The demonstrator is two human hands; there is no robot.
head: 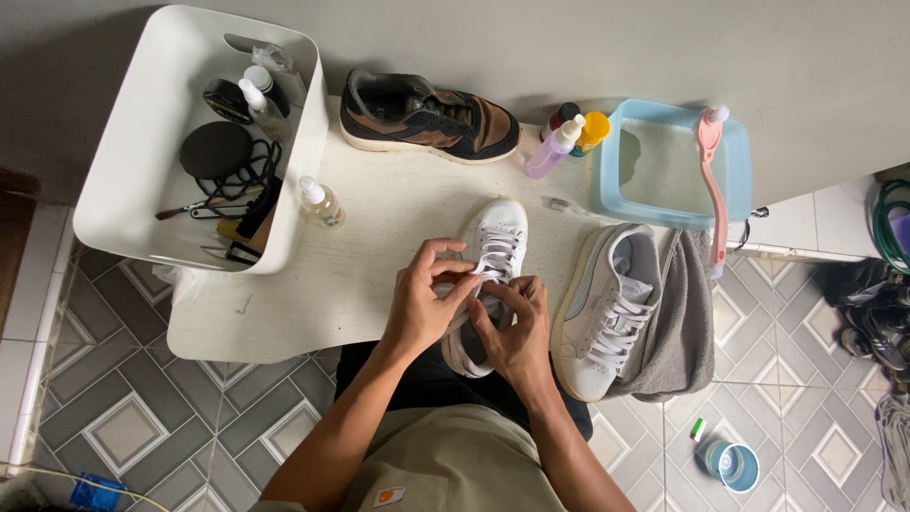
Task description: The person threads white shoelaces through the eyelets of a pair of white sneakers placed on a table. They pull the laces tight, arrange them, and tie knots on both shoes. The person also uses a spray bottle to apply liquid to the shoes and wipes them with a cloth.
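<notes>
Both hands, left (424, 308) and right (515, 327), meet over a white shoe (493, 248) at the tabletop's (370, 265) 6 o'clock edge, fingers pinching its laces (493, 256); its twin (607, 318) lies at 3 o'clock on a grey towel (678, 332).

I see a plain grey wall (569, 47) across the top of view, matte, evenly lit w/ soft shadows. Floor (161, 408): grey tiles in a diamond-and-square pattern, pale grout lines. A low white table (313, 303), rounded corners, scuffed top, stands against the wall. White tile border (28, 313) runs along the left edge. Light is diffuse, no window in view.
</notes>
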